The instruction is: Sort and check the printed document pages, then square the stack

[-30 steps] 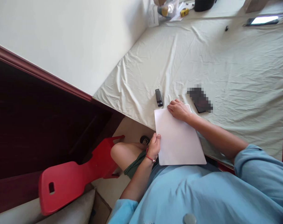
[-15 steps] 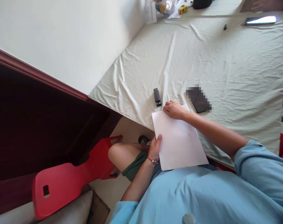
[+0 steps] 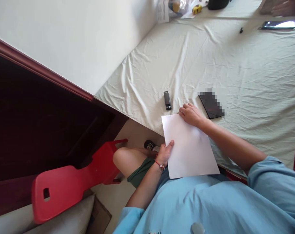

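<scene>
White paper (image 3: 191, 152) lies partly over the near edge of the cloth and reaches to my lap; I cannot tell how many sheets there are. My left hand (image 3: 165, 153) grips its left side, thumb on top and fingers hidden underneath. At the far edge, my right hand (image 3: 190, 113) rests with bent fingers closed over the paper's border. A black stapler (image 3: 167, 100) lies on the cloth just beyond the paper's far left corner. To the right of my right hand is a flat dark object (image 3: 210, 105), partly blurred out.
A pale wrinkled cloth (image 3: 157, 65) covers the surface against the wall. Farther back are a yellow tape measure (image 3: 197, 9), a plastic bag (image 3: 180, 7), a lit phone (image 3: 278, 25) and another person's hand (image 3: 283, 8). A red chair (image 3: 62, 188) stands at left.
My right hand has slid right along the paper's far edge. The left hand keeps its hold on the side. The whole view has shifted slightly.
</scene>
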`<state>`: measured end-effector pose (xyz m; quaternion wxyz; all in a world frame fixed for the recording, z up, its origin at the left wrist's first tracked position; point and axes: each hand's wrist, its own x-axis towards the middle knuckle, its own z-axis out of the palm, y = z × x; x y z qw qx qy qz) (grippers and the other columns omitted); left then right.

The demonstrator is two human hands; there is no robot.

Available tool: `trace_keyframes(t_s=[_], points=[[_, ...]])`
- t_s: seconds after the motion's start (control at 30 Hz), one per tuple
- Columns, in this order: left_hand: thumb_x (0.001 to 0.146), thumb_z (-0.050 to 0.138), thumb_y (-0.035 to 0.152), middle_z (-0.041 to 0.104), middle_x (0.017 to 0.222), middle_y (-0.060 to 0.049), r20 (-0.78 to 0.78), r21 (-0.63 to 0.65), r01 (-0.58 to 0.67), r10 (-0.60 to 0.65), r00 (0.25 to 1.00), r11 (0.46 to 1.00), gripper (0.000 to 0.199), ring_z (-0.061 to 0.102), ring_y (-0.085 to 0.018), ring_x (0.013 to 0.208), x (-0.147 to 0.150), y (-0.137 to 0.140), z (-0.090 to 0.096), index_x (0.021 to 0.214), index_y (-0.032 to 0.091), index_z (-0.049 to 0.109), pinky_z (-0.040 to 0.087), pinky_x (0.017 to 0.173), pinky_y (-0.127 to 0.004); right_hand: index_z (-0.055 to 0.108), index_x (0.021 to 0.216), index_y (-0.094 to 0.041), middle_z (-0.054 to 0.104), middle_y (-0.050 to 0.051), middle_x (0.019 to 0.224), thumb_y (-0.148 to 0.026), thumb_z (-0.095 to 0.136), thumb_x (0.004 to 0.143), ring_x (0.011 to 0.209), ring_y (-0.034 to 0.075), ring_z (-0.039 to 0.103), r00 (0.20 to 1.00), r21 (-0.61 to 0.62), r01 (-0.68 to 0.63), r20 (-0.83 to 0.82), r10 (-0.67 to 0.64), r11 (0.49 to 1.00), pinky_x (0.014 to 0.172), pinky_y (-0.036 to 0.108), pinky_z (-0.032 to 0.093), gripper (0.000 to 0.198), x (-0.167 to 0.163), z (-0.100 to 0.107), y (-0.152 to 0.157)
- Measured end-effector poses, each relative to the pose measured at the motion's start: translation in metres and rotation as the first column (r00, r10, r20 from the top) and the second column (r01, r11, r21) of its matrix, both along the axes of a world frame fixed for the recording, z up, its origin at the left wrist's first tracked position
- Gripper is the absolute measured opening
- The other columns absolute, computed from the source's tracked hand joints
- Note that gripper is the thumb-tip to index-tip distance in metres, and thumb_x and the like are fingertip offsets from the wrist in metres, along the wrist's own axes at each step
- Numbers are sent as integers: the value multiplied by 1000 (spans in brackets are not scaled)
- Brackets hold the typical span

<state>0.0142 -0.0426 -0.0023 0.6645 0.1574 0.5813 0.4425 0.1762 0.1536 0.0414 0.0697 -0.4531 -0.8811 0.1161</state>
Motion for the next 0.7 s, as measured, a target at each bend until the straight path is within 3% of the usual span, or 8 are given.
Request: trace_keyframes(t_s=[0.17,0.23,0.3,0.37,0.43,0.53,0.6,0.7], points=[[56,89,66,77,94,-17,-18,45,-72,73,997,996,74,75,-30,83,-5,-4,4,96,6,76,60,80,-40,65,123,-13,64,18,121,-38,46,100,116,34,55,967,33,241,-92,-237,970,103,47,43,39,34,0,-13],[60,88,65,77,95,-16,-18,64,-89,90,996,994,70,75,-29,84,-8,-7,5,98,7,77,60,82,-40,59,132,-12,65,19,122,-41,50,97,114,33,59,909,-79,355,-205,-364,932,103,49,45,46,44,-1,-25],[63,87,63,78,95,-16,-5,91,-93,94,996,991,67,75,-28,86,-9,-11,5,98,8,77,60,83,-39,56,135,-14,69,17,115,-46,56,94,103,31,65,812,-297,394,-331,-481,870,97,48,51,53,50,-1,-39],[66,86,62,78,96,-15,14,127,-87,86,996,988,63,75,-28,89,-9,-14,7,98,8,77,60,83,-39,58,130,-18,72,13,106,-54,61,90,92,29,69,669,-578,292,-446,-594,762,85,45,57,54,52,1,-52],[67,87,60,78,96,-15,22,155,-80,77,997,985,61,74,-28,89,-8,-15,10,97,9,77,60,83,-38,63,120,-21,74,12,100,-60,67,84,85,28,71,523,-801,63,-482,-703,596,75,42,59,53,52,4,-62],[66,89,57,77,98,-15,28,165,-79,75,997,983,60,75,-28,88,-6,-14,16,100,9,76,59,85,-40,69,105,-20,75,12,95,-58,81,73,81,28,73,425,-902,-223,-431,-796,370,71,40,60,51,52,9,-68],[64,91,53,77,99,-16,49,156,-84,78,996,984,60,75,-29,89,-6,-13,20,101,8,75,58,89,-43,69,101,-19,75,12,90,-53,86,67,81,28,73,401,-907,-285,-408,-820,311,72,40,61,50,52,12,-68],[62,93,47,76,101,-17,96,157,-86,71,993,984,59,74,-31,93,-8,-9,24,102,8,74,56,93,-46,69,103,-18,75,11,86,-49,87,63,85,29,74,376,-901,-333,-397,-837,278,76,42,62,54,54,16,-66]])
